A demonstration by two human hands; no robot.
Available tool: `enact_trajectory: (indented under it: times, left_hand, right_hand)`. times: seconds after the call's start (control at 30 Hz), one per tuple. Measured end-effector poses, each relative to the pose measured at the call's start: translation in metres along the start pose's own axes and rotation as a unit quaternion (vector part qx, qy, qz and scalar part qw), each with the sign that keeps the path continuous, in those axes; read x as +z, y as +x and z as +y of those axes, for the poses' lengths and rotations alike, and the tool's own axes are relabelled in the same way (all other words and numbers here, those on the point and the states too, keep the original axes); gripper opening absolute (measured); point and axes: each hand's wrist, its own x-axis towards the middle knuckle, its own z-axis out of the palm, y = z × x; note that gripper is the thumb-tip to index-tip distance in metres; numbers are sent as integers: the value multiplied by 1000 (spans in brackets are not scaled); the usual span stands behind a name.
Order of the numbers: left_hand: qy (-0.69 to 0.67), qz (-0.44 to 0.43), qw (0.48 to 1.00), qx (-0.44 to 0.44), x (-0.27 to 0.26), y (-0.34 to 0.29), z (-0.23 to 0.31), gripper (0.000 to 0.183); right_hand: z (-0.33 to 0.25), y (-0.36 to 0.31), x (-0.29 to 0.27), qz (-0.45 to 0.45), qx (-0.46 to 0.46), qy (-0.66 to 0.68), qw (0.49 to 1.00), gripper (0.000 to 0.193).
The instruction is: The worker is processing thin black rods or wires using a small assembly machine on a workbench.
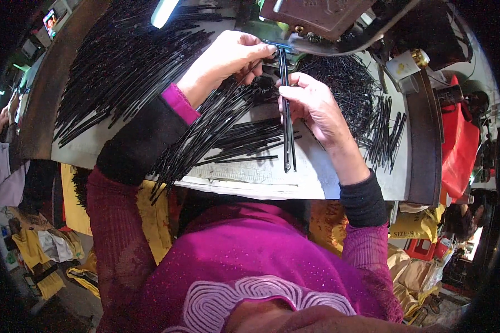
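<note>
My right hand point(316, 105) grips a few long, thin black strips point(287, 139) between thumb and fingers. They stand nearly upright in the view, with their lower ends hanging free over the pale tabletop. At their upper end, my left hand point(230, 55) is closed in a pinch, right beside the base of a brown metal machine point(316, 16). What lies between the left fingertips is too small and hidden to make out. Below my left wrist, a loose bundle of black strips point(205, 127) lies slanting across the table, some poking past its front edge.
A large heap of black strips point(133, 72) covers the table's left. Another tangled pile point(344, 83) lies to the right, with shorter strips point(386, 136) beside it. A bright lamp point(164, 14) hangs above. On the right are a can point(406, 64) and a red bag point(461, 150).
</note>
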Motion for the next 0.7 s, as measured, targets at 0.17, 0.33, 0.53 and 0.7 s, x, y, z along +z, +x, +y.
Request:
enact_trajectory:
  times: [0.17,0.33,0.53,0.7]
  left_hand:
    - [-24,-36,999,-2,0,-1,2,30]
    - [-75,-77,994,-8,1,-5,3,31]
    - [-128,-96,987,-9,0,-3,-2,28]
    - [-137,-83,987,-14,2,-4,-2,24]
  right_hand:
    - [1,1,1,18,-18,3,1000,25]
    - [-6,3,2,17,-44,20,999,25]
    - [-4,7,1,24,-54,19,998,25]
    - [-4,8,1,18,-55,19,998,24]
